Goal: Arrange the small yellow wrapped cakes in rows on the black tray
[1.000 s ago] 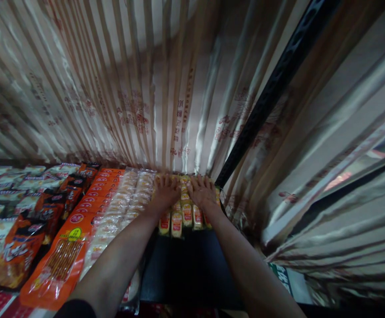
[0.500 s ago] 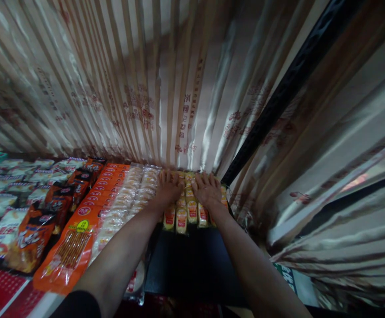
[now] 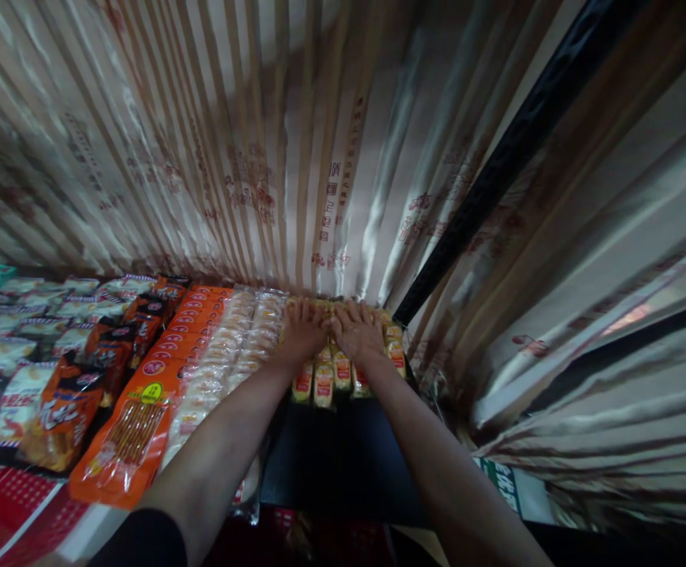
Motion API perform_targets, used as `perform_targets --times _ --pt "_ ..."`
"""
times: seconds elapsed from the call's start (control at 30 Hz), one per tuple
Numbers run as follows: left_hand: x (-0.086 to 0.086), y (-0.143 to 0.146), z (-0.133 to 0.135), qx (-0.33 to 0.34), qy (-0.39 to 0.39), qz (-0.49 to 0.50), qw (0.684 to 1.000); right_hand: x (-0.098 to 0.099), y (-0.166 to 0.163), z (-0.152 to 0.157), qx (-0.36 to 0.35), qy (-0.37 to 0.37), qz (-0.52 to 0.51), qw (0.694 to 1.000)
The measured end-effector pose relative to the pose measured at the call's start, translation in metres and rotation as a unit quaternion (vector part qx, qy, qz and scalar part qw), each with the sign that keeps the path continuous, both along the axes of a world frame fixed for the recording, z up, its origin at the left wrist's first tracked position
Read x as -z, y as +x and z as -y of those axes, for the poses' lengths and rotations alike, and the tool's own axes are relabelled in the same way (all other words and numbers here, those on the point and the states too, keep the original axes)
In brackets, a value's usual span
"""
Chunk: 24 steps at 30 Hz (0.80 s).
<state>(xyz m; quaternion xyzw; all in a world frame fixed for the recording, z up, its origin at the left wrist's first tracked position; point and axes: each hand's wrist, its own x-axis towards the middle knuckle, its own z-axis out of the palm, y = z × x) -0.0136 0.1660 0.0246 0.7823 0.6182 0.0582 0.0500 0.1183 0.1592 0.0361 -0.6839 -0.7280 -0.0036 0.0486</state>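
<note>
Left hand and right hand — flat, fingers spread — on yellow packets

Both arms reach straight out in front, the bare forearms angled inward so the wrists sit close. The left hand and right hand lie flat, palms down, side by side. Their fingers stretch forward, slightly spread, with no grip closed.
</note>
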Motion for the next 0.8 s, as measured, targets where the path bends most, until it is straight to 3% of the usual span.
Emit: perform_targets --times 0.1,0.33,0.63,0.8 --pt "0.000 0.000 0.005 0.025 -0.003 -0.008 1.000 0.002 -0.004 0.002 -0.009 -0.024 0.002 1.000" --pt "-0.006 0.003 0.008 -0.001 0.002 0.011 1.000 -0.005 -0.007 0.007 -0.007 -0.026 -0.019 0.999" --pt "-0.029 0.011 0.047 -0.038 0.028 0.038 0.998 -0.009 -0.015 0.041 -0.022 0.083 -0.103 0.991" --pt "-0.023 0.012 0.083 -0.052 0.077 0.057 0.994 0.004 -0.019 0.073 -0.027 0.153 -0.154 0.976"
